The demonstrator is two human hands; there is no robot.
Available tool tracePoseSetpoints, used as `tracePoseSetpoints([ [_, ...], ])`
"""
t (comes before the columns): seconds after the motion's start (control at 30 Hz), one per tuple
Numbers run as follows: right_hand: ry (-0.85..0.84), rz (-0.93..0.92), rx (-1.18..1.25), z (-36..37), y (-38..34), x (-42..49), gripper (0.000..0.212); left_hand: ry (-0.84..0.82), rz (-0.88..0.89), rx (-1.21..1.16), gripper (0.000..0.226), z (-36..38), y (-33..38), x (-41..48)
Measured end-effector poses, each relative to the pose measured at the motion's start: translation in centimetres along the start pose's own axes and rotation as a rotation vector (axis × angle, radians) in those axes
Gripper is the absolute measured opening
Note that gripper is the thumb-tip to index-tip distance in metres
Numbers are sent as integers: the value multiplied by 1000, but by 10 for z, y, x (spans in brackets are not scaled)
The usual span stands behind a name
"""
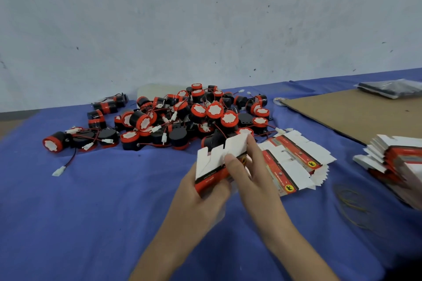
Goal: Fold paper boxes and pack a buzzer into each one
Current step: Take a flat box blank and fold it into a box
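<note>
Blue cloth-covered table [91,212] is taking up the whole lower view, with a brown cardboard sheet [342,112] lying at far right. The buzzer pile [182,118], red-and-black units with loose wires, is sitting just behind the hands, spreading left. A stack of flat box blanks [397,166] is leaning at the right edge; a few loose flat blanks [294,166] are fanning out right beside the right hand.

Both hands are working one paper box [217,162], held above the cloth in front of the pile. Left hand [201,198] is gripping its red lower body from underneath. Right hand [249,171] is pinching the white top flaps, fingers closed on the card. The box's long axis is running up and away from the person, open flap end pointing at the pile.

My read: folding is still underway and no buzzer is loaded yet. Nearest buzzers are lying straight beyond the flap end, closest to the right hand's fingertips, so that hand looks better placed for the pick while the left is steadying the box.
</note>
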State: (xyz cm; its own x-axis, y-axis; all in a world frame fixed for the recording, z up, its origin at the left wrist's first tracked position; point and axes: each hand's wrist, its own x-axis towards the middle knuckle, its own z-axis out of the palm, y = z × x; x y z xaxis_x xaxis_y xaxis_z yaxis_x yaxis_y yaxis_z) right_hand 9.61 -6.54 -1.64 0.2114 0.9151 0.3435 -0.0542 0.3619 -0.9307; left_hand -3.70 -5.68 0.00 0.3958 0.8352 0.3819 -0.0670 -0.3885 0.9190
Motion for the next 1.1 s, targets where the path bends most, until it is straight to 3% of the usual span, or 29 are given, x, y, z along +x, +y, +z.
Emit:
tracePoseSetpoints([
  [0.2,3,6,87,11,-6,-3,37,121,-18,-11,79,6,-12,7],
  [0.33,-26,62,108,17,0,-11,59,159,-74,-25,105,3,-23,11],
  [0.47,-82,-12,4,13,-3,-11,64,86,-46,-72,105,12,-13,7],
  [0.53,-89,-51,-40,11,-5,-10,64,76,-82,-136,94,10,-11,5],
  [0.6,-63,-83,-93,10,-5,-9,66,166,-108,-169,74,-1,-17,7],
  [0.7,77,-170,-211,8,-7,-7,63,310,-147,-141,66,-7,-20,13],
  [0.77,145,-184,-164,3,-9,-4,55,348,-137,-61,55,-8,-20,15],
  [0.87,138,-129,-36,-8,-17,1,35,417,-180,-36,48,-15,-17,19],
  [0.93,79,-63,51,-10,-22,3,33,437,-249,-105,51,-20,-17,21],
  [1.1,-150,202,206,-3,-26,-1,72,265,-345,-389,49,-13,-19,18],
])
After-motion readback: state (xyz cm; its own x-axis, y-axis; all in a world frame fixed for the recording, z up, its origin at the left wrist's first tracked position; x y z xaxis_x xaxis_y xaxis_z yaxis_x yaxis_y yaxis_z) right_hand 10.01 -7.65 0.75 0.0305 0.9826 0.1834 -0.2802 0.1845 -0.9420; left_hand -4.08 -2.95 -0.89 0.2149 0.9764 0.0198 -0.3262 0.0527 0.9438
